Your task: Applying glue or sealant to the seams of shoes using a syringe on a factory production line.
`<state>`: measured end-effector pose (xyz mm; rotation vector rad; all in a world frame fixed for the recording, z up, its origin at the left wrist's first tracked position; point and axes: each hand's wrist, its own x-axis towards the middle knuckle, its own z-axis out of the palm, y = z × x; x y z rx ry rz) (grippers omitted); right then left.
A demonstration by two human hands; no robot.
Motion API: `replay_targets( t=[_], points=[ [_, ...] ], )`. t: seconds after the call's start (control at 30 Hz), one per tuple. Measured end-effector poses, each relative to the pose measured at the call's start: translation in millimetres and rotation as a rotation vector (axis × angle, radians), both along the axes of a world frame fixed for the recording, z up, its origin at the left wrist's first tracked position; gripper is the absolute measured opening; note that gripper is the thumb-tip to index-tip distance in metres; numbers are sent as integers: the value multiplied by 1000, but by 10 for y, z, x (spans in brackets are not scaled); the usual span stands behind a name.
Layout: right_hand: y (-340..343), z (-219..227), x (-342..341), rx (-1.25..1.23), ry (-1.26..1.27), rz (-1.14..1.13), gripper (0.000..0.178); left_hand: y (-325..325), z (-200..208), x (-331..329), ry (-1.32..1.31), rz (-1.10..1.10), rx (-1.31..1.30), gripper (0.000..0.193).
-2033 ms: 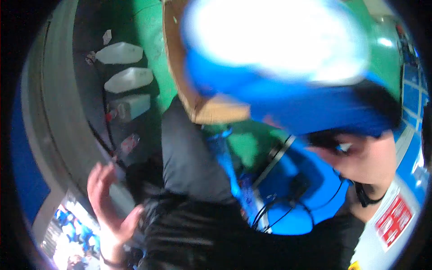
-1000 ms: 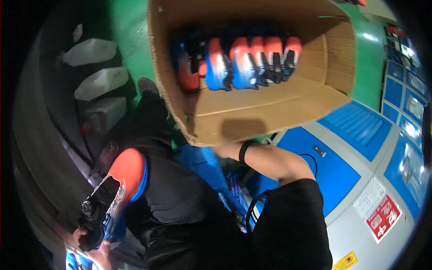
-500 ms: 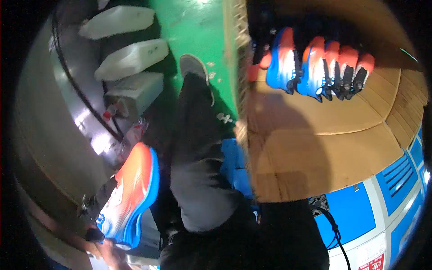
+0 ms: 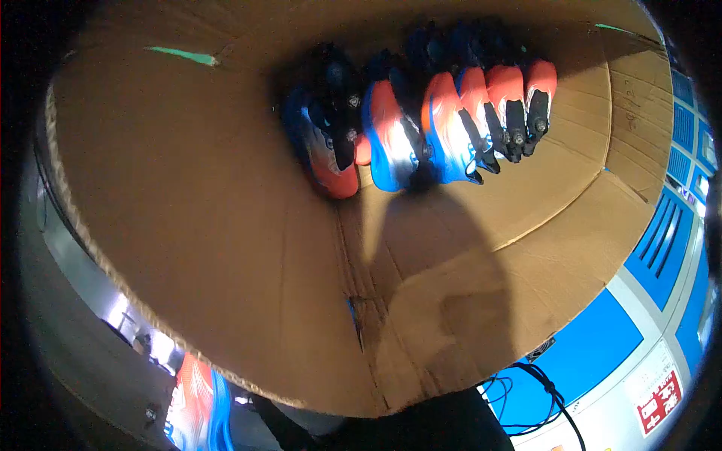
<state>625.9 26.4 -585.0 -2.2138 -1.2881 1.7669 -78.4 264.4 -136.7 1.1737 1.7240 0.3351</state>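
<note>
From my remote station I observe, at the lower edge, plain black clothing on the wearer, its surface uniformly dark, seams and folds too dim to make out, and whether sleeve or shirt front I cannot determine.

Reaching in through the open mouth of the cardboard box, we have bare cardboard on the near side of the packed shoes, while the tall left wall blocks us from the lone shoe outside.
</note>
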Motion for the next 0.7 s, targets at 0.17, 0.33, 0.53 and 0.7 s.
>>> replay_targets(
  t=[0.17,0.33,0.53,0.7],
  points=[
    [13,-78,-170,-24,-13,5,25,126,269,-147,86,-12,17,55],
    [85,-16,-259,-40,-26,45,25,-49,613,-127,174,11,39,53],
    [48,305,132,-62,-165,104,24,-332,286,1687,158,59,60,52],
    [192,828,245,1,-241,127,24,-474,904,3248,187,89,158,51]
  ],
)
